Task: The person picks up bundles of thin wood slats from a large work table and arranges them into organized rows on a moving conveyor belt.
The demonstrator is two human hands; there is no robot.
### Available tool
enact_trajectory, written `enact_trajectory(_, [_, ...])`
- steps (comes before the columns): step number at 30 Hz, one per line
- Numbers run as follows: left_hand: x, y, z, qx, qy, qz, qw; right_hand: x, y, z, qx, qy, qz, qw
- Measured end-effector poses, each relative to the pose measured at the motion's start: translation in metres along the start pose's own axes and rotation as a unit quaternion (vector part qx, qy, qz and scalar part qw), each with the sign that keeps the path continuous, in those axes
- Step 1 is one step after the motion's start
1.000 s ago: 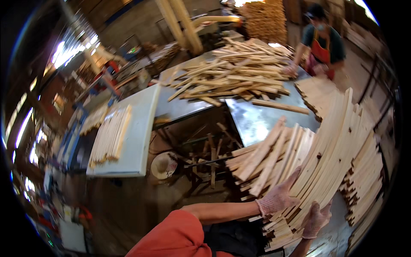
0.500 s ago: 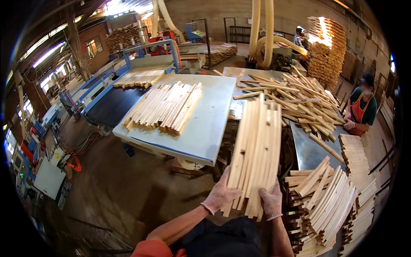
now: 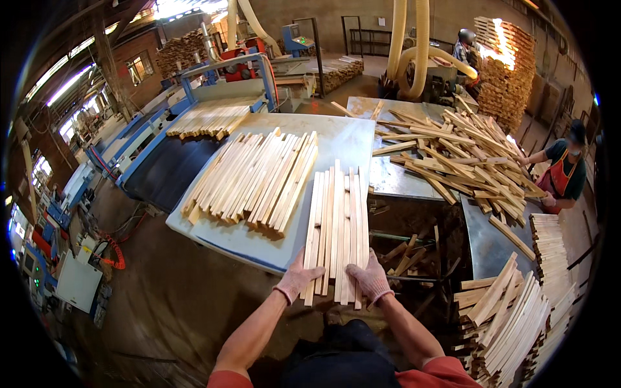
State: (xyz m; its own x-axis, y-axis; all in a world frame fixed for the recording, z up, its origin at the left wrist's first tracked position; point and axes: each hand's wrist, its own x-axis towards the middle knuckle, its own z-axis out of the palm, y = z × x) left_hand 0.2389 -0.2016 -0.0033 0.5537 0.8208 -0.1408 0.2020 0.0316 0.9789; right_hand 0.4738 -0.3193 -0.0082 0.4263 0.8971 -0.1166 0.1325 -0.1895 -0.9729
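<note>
Between my two gloved hands is a bundle of pale wooden strips [image 3: 336,223], lying side by side and pointing away from me. My left hand [image 3: 298,278] grips the near left side of the bundle with the thumb on top. On the opposite side, my right hand [image 3: 370,276] clasps it the same way. The far part of the bundle overlaps the right front edge of a pale worktable [image 3: 346,129]; whether it rests there I cannot tell. Just left of it, a row of similar strips [image 3: 252,181] lies flat on that table.
Left of the table is a blue-framed machine with a dark belt [image 3: 171,161], bearing more strips [image 3: 210,116]. A jumbled pile of strips [image 3: 466,152] covers the right bench, with a co-worker [image 3: 566,168] beside it. Stacked strips [image 3: 511,323] stand at my near right.
My hands have carried the bundle of wooden strips leftward, from the gap between the tables to the pale table's edge. The co-worker's arm now reaches out to the pile.
</note>
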Motion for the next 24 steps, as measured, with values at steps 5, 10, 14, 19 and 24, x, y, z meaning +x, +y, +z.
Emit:
enact_trajectory(5, [0.12, 0.052, -0.014, 0.415, 0.005, -0.086, 0.906, 0.111, 0.019, -0.008, -0.066, 0.014, 0.007, 0.998])
enact_trajectory(10, [0.2, 0.093, -0.038, 0.603, -0.221, -0.104, 0.759, 0.154, -0.039, -0.011, -0.167, -0.031, 0.078, 0.982])
enact_trajectory(14, [0.173, 0.121, -0.049, 0.485, -0.036, -0.069, 0.871, 0.174, -0.058, -0.012, -0.236, -0.061, 0.082, 0.966])
enact_trajectory(19, [0.128, 0.083, -0.147, 0.267, 0.109, -0.007, 0.957, 0.217, -0.083, 0.015, -0.415, -0.156, 0.116, 0.889])
enact_trajectory(24, [0.056, 0.025, -0.245, 0.004, 0.206, 0.004, 0.979, 0.273, -0.06, 0.032, -0.426, 0.08, 0.029, 0.901])
